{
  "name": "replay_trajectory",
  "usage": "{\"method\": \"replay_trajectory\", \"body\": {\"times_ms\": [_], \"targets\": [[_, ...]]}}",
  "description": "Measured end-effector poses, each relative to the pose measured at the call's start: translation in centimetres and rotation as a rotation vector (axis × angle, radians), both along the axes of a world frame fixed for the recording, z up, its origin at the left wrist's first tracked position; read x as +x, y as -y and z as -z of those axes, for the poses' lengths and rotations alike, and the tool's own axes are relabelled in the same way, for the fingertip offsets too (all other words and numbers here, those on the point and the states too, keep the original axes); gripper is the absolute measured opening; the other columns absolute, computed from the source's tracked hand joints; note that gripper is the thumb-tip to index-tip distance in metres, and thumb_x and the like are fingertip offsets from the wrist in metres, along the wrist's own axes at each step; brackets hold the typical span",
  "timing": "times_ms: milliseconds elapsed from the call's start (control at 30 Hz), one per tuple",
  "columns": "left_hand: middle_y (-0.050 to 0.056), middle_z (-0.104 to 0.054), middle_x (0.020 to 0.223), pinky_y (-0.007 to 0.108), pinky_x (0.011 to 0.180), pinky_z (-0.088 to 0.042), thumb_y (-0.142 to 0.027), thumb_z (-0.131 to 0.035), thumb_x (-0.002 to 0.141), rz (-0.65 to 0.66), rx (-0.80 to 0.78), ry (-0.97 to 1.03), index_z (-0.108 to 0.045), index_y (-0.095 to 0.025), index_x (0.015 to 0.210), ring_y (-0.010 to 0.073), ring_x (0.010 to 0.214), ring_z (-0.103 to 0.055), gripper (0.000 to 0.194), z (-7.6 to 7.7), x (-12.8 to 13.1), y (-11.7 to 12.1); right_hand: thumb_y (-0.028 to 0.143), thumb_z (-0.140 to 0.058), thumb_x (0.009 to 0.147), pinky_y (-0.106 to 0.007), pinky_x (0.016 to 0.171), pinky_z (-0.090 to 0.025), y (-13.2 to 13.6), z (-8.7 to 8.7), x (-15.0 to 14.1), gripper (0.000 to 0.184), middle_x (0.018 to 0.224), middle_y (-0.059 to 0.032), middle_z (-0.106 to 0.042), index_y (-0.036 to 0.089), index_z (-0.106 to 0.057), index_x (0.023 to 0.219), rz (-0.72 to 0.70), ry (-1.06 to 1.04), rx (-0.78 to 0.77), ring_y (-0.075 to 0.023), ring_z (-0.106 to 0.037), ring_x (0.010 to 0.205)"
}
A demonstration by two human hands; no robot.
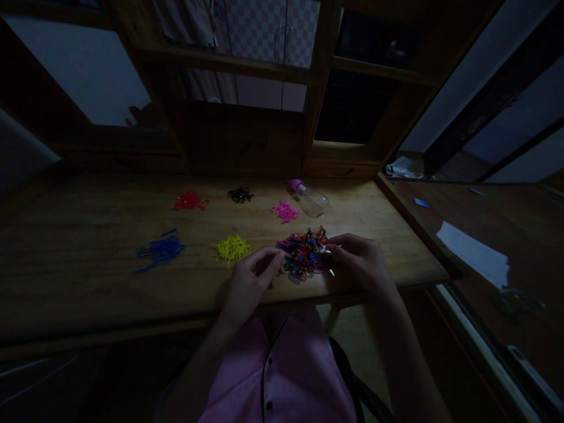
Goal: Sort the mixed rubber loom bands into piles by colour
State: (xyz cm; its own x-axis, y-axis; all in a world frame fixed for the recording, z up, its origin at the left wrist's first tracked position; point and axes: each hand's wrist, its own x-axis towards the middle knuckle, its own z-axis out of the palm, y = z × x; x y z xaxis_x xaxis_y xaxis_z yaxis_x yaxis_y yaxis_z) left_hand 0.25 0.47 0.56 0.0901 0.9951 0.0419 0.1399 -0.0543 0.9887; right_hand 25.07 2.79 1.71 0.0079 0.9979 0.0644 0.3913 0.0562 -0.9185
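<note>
A mixed heap of many-coloured paper clips (304,252) lies near the front edge of the wooden desk, between my two hands. At the heap's left edge is my left hand (259,270), thumb and forefinger pinched together; what they hold is too small to make out. My right hand (359,258) reaches into the heap's right side with fingers closed, and pale or white bits show by its fingertips. Single-colour piles lie around: yellow clips (231,249) left of my left hand, blue clips (161,251) farther left, and pink clips (285,212) behind the heap.
Red clips (190,201) and black clips (240,195) lie farther back on the desk (101,235). A clear bottle (315,202) with a pink cap lies on its side behind the heap. On the side table at right are white paper (473,254) and a blue card (422,202).
</note>
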Motion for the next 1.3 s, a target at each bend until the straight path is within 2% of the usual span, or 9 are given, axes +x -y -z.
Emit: {"method": "replay_trajectory", "body": {"times_ms": [233,433,600,733,833,1000,1300], "targets": [[0.000,-0.064,0.073,0.018,0.054,-0.044,-0.044,-0.060,0.090,0.002,-0.019,-0.006,-0.069,-0.017,0.091,0.0110,0.063,-0.056,0.028,-0.2,0.0,0.0,0.039,-0.077,0.077,-0.027,0.064,-0.056,-0.1,0.2,0.1,0.028,0.089,-0.0063,-0.076,0.019,-0.074,0.097,-0.019,-0.178,-0.071,-0.0194,-0.072,0.075],[-0.001,-0.064,0.073,0.018,0.056,-0.044,-0.042,-0.061,0.090,0.009,-0.007,-0.002,-0.069,-0.018,0.091,0.0105,0.063,-0.056,0.025,-0.2,0.0,0.0,0.036,-0.078,0.074,-0.030,0.071,-0.058,-0.2,0.2,0.4,0.026,0.083,-0.0066,-0.076,0.017,-0.074,0.092,-0.004,-0.245,-0.115,-0.0204,-0.073,0.075],[0.000,-0.063,0.073,0.018,0.054,-0.044,-0.042,-0.060,0.090,0.002,-0.004,-0.006,-0.069,-0.018,0.091,0.0107,0.062,-0.055,0.025,-0.2,0.1,-0.1,0.033,-0.076,0.074,-0.029,0.069,-0.058,-0.4,-0.5,1.4,0.022,0.084,-0.0076,-0.077,0.017,-0.074,0.089,0.079,-0.114,-0.038,-0.0228,-0.073,0.080],[0.000,-0.064,0.073,0.018,0.054,-0.044,-0.042,-0.061,0.090,0.001,-0.011,0.000,-0.069,-0.018,0.091,0.0109,0.063,-0.056,0.025,-0.1,0.1,-0.1,0.029,-0.071,0.076,-0.028,0.064,-0.056,-1.0,-0.3,1.6,0.019,0.082,-0.0074,-0.077,0.017,-0.074,0.090,0.100,0.023,-0.027,-0.0235,-0.073,0.078],[0.000,-0.064,0.074,0.018,0.053,-0.044,-0.043,-0.061,0.089,0.009,-0.024,0.016,-0.069,-0.018,0.092,0.0113,0.063,-0.056,0.026,-0.1,0.0,0.1,0.025,-0.067,0.078,-0.027,0.063,-0.055,-1.3,0.1,1.3,0.015,0.080,-0.0056,-0.076,0.018,-0.074,0.089,0.066,0.135,0.006,-0.0213,-0.073,0.074],[0.000,-0.064,0.073,0.018,0.052,-0.044,-0.043,-0.061,0.089,-0.004,-0.025,0.006,-0.069,-0.018,0.090,0.0115,0.063,-0.056,0.027,-0.3,0.0,0.2,0.016,-0.064,0.078,-0.026,0.067,-0.055,-1.7,0.5,0.7,0.014,0.087,-0.0041,-0.074,0.019,-0.075,0.088,-0.013,0.297,0.157,-0.0179,-0.070,0.076],[0.001,-0.065,0.074,0.019,0.052,-0.045,-0.040,-0.059,0.090,0.000,-0.002,0.006,-0.069,-0.018,0.093,0.0120,0.063,-0.057,0.024,-0.1,0.0,0.1,0.018,-0.060,0.085,-0.026,0.065,-0.053,-1.8,0.0,0.2,0.018,0.086,-0.0065,-0.072,0.018,-0.077,0.092,-0.031,0.427,0.211,-0.0169,-0.068,0.072]]}}
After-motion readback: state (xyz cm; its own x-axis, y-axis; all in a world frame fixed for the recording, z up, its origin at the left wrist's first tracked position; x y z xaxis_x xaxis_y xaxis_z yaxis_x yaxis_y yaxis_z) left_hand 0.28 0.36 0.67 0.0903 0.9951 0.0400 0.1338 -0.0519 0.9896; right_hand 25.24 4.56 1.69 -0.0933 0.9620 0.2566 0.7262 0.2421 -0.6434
